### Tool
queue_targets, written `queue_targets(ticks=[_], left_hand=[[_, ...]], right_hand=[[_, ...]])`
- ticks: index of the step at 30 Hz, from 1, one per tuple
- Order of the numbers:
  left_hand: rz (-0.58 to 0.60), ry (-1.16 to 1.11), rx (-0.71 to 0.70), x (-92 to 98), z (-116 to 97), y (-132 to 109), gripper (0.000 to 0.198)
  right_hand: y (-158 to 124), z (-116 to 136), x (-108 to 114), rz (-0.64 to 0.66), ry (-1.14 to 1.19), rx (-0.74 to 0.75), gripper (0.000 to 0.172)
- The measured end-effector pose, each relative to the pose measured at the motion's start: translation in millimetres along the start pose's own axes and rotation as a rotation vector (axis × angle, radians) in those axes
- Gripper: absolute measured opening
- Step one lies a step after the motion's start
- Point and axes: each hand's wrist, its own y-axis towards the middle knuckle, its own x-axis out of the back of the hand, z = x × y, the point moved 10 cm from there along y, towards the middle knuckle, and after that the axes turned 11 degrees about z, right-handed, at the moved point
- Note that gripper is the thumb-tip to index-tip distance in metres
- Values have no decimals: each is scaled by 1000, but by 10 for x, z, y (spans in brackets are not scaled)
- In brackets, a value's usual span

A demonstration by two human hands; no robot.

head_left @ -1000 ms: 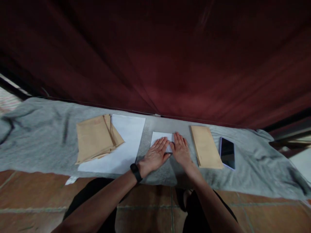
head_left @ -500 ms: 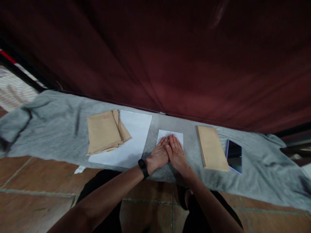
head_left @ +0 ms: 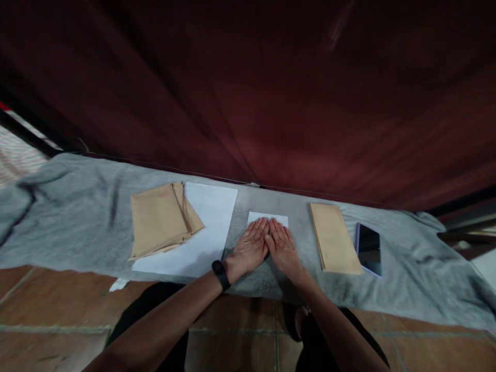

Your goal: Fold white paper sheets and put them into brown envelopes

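Note:
Both hands lie flat side by side on a folded white paper (head_left: 267, 217) on a grey cloth (head_left: 77, 217). My left hand (head_left: 250, 248), with a black band at the wrist, presses the paper's left half, fingers stretched out. My right hand (head_left: 282, 247) presses the right half, fingers together and flat. Only the paper's far edge shows beyond the fingertips.
Left of the hands lie white sheets (head_left: 201, 227) with a loose pile of brown envelopes (head_left: 158, 219) on them. To the right lie a neat brown envelope stack (head_left: 335, 237) and a dark phone (head_left: 369, 249). A dark red curtain (head_left: 248, 93) hangs behind; tiled floor lies below.
A second ago the hands were spread a little apart on the paper; they have come together at its middle and rest side by side. The view has shifted slightly.

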Motion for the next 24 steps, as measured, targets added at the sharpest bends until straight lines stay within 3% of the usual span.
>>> queue_targets(ticks=[10, 24], left_hand=[[-55, -23, 129, 48, 356, 13, 59], [-75, -4, 227, 95, 590, 40, 59]], right_hand=[[-14, -193, 52, -51, -102, -69, 57], [-3, -675, 250, -104, -56, -232, 62]])
